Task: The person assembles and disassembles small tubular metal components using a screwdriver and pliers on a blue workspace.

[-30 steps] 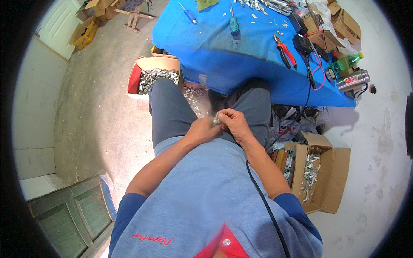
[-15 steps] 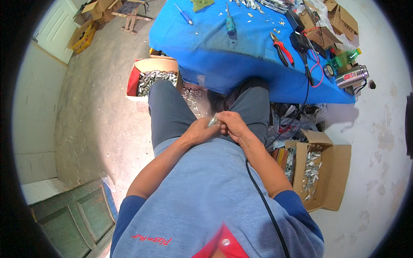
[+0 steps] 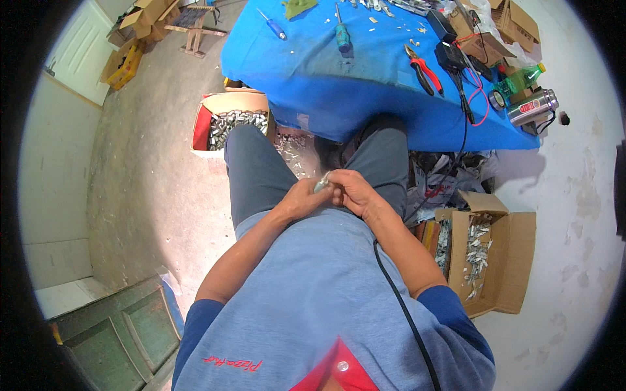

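Note:
Over my lap, my left hand [image 3: 302, 199] is closed around a small silvery, pale metal-looking piece [image 3: 321, 185], whose exact kind I cannot make out. My right hand [image 3: 353, 190] meets it from the other side, thumb and fingers pinched at the piece's upper end. Most of the piece is hidden by fingers. Both hands touch each other, just in front of my shirt. Beyond my knees is a table with a blue cloth [image 3: 339, 98]; red-handled pliers [image 3: 425, 72], a teal-handled screwdriver [image 3: 343, 38] and a blue-handled screwdriver [image 3: 276, 28] lie on it.
Left of my knee stands a carton [image 3: 207, 104] of small metal cylinders. At my right, an open cardboard box [image 3: 512, 260] holds metal strips. A steel flask [image 3: 531, 109], a green bottle [image 3: 521, 83] and black adapters [image 3: 450, 57] with cables crowd the table's right end.
My hands stay together over my lap, with the small piece turned slightly between the fingers. The whole view has shifted a little.

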{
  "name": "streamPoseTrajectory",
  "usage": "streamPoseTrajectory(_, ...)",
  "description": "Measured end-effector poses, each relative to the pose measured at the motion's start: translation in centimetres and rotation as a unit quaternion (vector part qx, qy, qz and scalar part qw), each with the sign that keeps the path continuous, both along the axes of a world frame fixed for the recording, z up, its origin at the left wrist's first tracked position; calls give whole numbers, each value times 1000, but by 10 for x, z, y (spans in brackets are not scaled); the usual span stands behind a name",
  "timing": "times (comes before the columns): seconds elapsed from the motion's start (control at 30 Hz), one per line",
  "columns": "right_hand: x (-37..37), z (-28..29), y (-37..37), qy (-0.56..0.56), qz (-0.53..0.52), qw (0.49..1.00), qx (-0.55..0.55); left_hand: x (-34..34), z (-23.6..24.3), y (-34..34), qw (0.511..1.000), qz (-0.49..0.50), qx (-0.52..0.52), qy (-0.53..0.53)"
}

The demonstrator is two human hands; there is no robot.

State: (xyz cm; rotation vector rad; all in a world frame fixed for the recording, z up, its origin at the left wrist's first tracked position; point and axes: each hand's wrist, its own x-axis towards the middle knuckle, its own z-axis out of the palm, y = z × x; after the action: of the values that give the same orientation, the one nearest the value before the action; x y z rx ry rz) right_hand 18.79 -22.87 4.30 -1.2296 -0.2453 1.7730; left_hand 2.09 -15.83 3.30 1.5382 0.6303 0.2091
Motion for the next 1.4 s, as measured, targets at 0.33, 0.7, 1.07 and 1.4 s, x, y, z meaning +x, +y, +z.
streamPoseTrajectory(0.33, 4, 11, 1, -239, -123, 961, 62, 2, 14, -4, 998, 67, -8, -11)
streamPoseTrajectory(0.7, 196, 108, 76, -908, -160, 357, 149, 3, 6, 2, 994, 105, -1, -17)
streamPoseTrajectory(1.07, 255, 91, 87, -640, -89, 756, 105, 0, -8, 2, 983, 175, 39, -33)
streamPoseTrajectory(1.4, 20, 96, -70, 63, -167, 936, 302, 2, -6, 1, 974, 214, 58, -42)
